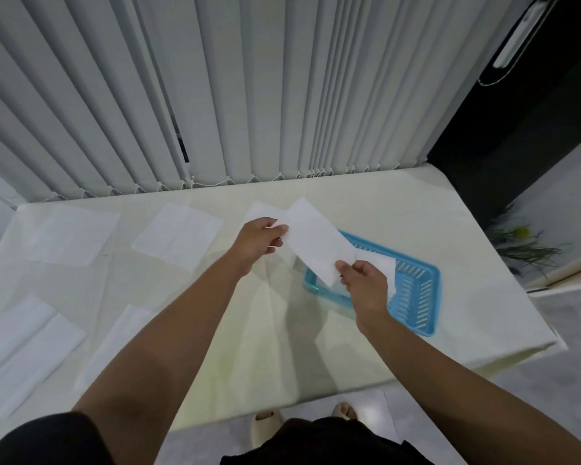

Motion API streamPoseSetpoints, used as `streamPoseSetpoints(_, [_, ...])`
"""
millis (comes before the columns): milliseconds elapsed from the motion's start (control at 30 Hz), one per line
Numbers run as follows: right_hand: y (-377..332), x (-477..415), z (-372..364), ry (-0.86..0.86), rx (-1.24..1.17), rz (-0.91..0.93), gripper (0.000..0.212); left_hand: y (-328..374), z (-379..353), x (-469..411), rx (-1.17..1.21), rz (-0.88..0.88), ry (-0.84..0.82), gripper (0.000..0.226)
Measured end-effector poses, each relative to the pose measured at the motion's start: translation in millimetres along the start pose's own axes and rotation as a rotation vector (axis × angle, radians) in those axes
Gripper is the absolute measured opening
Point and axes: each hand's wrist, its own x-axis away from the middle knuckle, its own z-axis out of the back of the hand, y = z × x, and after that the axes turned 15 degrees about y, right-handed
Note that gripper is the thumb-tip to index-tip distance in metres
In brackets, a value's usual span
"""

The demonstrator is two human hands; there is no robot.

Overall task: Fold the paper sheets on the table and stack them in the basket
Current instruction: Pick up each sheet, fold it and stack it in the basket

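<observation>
I hold a folded white paper sheet (312, 241) in the air above the left end of the blue plastic basket (413, 290). My left hand (257, 245) pinches its far left edge and my right hand (364, 285) pinches its near right corner. Another white sheet (381, 263) lies inside the basket, partly hidden by my right hand. Several unfolded sheets lie flat on the table: one at the far left (71, 239), one at the far middle (178, 238), one behind the held sheet (262, 209), and two at the near left (24, 350) (114, 344).
The table (249, 347) wears a cream cloth with creases. Grey vertical blinds (215, 95) hang along its far edge. The table's right edge drops off past the basket. My feet in pale sandals (264, 424) stand under the near edge.
</observation>
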Motion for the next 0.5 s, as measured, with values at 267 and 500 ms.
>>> streamPoseSetpoints(267, [-10,-56,32,0.068,-0.002,-0.035,0.012,-1,-58,-4,-0.193,-0.049,0.075,0.015])
streamPoseSetpoints(500, [-13,-99,60,0.072,0.043,-0.050,0.010,-4,-88,3,-0.248,0.041,0.063,0.013])
